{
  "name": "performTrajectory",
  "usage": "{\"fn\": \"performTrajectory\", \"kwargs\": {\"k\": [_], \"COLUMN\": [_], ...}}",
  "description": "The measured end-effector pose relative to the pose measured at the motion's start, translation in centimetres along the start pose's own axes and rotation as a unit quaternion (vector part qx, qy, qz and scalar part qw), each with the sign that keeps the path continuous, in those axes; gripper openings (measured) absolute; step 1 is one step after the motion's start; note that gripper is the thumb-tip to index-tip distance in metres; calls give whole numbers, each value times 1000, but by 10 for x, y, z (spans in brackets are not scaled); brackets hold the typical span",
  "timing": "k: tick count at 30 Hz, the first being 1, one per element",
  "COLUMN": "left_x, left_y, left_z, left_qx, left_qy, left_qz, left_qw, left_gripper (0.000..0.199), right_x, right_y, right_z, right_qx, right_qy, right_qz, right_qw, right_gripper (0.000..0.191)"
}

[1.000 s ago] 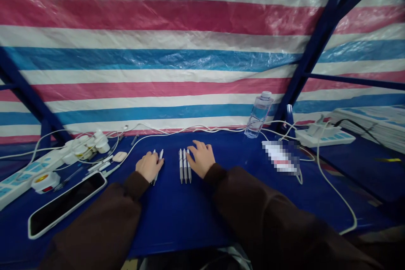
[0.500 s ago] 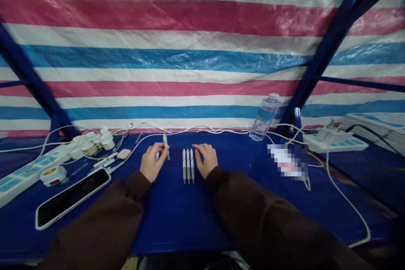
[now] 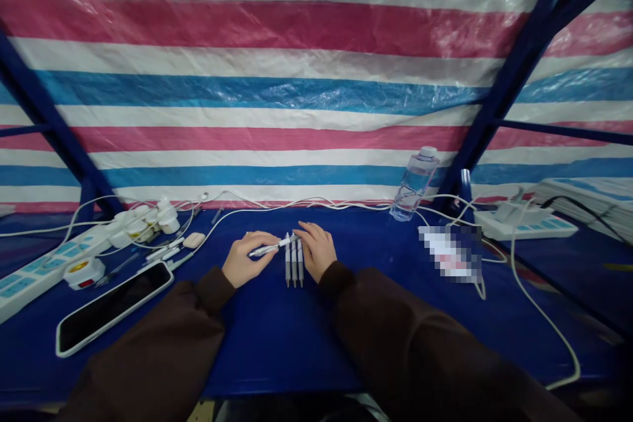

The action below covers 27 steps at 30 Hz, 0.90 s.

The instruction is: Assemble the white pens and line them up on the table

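Note:
Three white and grey pens (image 3: 294,267) lie side by side on the blue table, in front of me. My left hand (image 3: 248,260), just left of them, is closed on another white pen (image 3: 265,250), which slants up to the right with its end by the tops of the three. On their right side, my right hand (image 3: 318,247) rests with its fingertips at the upper ends of the pens. Its fingers are bent but apart, and nothing is held in it.
At the left are a phone (image 3: 113,308), a power strip (image 3: 54,264) with plugs, and an earphone case (image 3: 194,240). A water bottle (image 3: 413,184) stands back right, near another power strip (image 3: 529,225). White cables run along the back.
My left hand has turned its pen from upright to slanted and brought it right, to the three pens. My right hand has moved slightly left, onto their upper ends.

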State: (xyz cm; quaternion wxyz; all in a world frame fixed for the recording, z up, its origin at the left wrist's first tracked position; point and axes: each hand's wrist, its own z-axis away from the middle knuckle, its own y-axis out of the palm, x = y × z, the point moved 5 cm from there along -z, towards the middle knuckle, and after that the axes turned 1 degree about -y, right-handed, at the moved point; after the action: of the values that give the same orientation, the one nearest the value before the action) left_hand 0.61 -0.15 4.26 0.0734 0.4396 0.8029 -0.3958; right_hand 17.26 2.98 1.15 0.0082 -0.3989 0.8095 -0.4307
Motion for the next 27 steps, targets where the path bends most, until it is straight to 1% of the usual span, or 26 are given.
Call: {"fn": "performTrajectory", "kwargs": {"k": [3,7,9,14,19,24,27], "left_x": [8,22,26,28,31,27,22], "left_y": [1,0,0,5,12,11,10], "left_z": [-1,-1,-1,-1,1,0,0], "left_qx": [2,10,20,49,87,83,81], "left_qy": [-15,-71,-84,-66,-65,-49,-31], "left_qz": [-36,-122,-148,-157,-142,-133,-136], "left_qw": [999,990,985,984,984,986,987], "left_gripper": [14,18,20,18,24,23,21], "right_x": [-1,-1,0,0,-1,3,3], "right_y": [2,3,3,3,0,-4,-5], "right_z": [0,0,1,1,1,1,0], "right_qx": [2,7,11,8,-10,-17,-17], "right_qy": [7,7,1,-8,-3,-1,22], "right_qz": [-15,-29,-32,-34,-25,-24,-11], "right_qw": [1000,1000,999,999,1000,1000,1000], "right_gripper": [31,28,26,24,25,20,23]}}
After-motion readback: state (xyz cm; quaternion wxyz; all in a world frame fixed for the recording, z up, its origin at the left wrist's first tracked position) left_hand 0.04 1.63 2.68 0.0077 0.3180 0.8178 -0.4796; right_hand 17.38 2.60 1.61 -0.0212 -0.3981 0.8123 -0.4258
